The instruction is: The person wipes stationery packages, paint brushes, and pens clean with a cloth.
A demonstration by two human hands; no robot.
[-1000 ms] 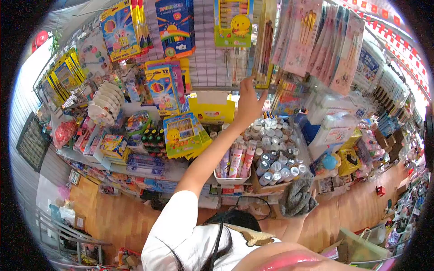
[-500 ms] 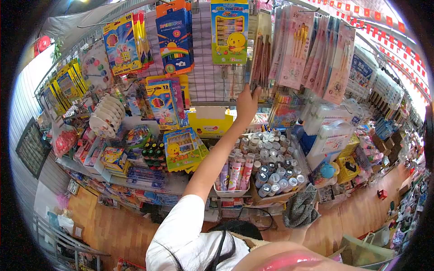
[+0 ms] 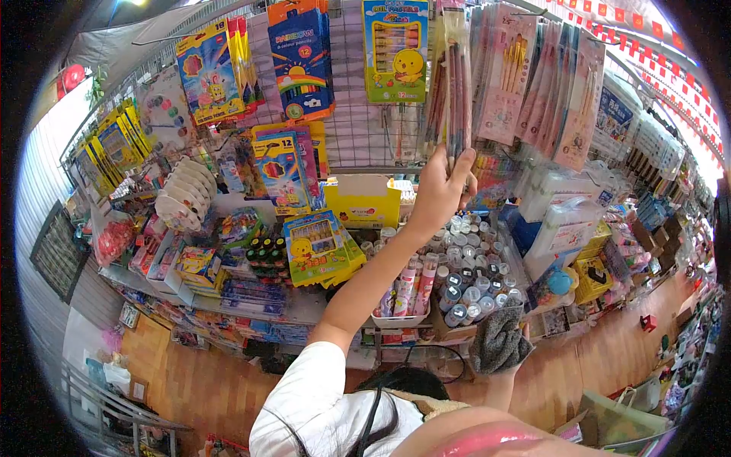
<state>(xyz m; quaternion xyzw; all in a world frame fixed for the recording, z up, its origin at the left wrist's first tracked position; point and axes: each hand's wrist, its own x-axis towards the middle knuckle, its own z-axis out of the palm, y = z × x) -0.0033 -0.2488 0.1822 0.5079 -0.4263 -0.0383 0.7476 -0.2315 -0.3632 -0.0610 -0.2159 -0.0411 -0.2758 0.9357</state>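
Observation:
My left hand point(image 3: 443, 190) reaches up to the rack, its fingers closed round the lower end of a clear-sleeved pack of paintbrushes point(image 3: 458, 91). The pack stands upright in front of similar hanging packs; its top end is near the rack hook. To the right of it hang pink paintbrush packs point(image 3: 509, 76), and to the left a box of oil pastels point(image 3: 394, 57). Low on the right, a dark grey cloth point(image 3: 501, 339) is bunched in my right hand point(image 3: 525, 332), whose fingers are mostly hidden behind it.
Below the rack, a carton of small clear-lidded tubs point(image 3: 472, 282) sits beside a white bin of pink tubes point(image 3: 407, 297). Yellow pastel boxes point(image 3: 316, 251) lie further left. Colored pencil packs point(image 3: 301, 65) hang above. A wooden floor point(image 3: 594, 358) shows below the shelf.
My left hand has moved right, from the base of the hanging packs, and now grips one paintbrush pack, which stands out in front of the others. My right hand keeps the cloth.

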